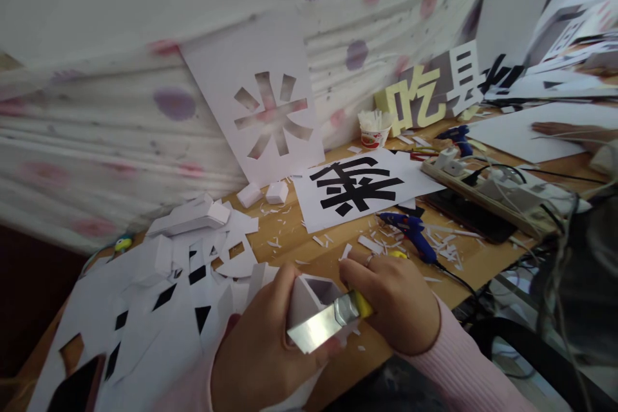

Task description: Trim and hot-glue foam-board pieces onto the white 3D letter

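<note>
Over the table (290,256), left hand (263,351) and right hand (403,302) worked close: left fingers pinched a box (302,302), right fingers gripped a knife (326,323) pointing leftward. Pushing too hard could've slipped it into the left fingers.

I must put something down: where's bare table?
Mostly bare wood, a few slivers aside, lies between the cut-out sheets and the printed sheet. Crowded: scraps around the near glue gun; plugs along the power strip.

The lone head-worn view looks down and forward, close above bare hands (398,302), across a brown wooden tabletop (290,248).
</note>
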Action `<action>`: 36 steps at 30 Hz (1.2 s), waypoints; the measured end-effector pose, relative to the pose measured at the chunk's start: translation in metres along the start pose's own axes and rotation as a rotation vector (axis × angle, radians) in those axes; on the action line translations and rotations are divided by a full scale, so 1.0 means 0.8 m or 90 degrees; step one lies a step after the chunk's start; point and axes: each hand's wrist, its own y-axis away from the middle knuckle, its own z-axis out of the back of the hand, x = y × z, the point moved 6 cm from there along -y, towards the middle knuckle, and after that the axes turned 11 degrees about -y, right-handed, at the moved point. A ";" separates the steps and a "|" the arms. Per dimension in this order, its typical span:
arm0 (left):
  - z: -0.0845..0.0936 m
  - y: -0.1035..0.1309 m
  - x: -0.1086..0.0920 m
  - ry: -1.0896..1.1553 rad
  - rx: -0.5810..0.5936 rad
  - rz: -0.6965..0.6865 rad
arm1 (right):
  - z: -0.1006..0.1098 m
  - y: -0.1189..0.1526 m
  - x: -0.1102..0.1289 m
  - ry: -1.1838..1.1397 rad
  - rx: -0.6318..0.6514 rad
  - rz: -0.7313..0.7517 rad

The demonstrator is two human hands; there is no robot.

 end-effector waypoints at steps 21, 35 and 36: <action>-0.003 -0.010 0.006 -0.020 -0.111 -0.099 | 0.000 0.017 0.000 0.066 -0.093 -0.012; -0.010 -0.010 0.000 -0.025 -0.136 -0.087 | 0.006 0.025 0.001 0.117 -0.197 -0.055; -0.010 -0.011 -0.001 -0.024 -0.142 -0.097 | 0.005 0.025 0.000 0.118 -0.201 -0.056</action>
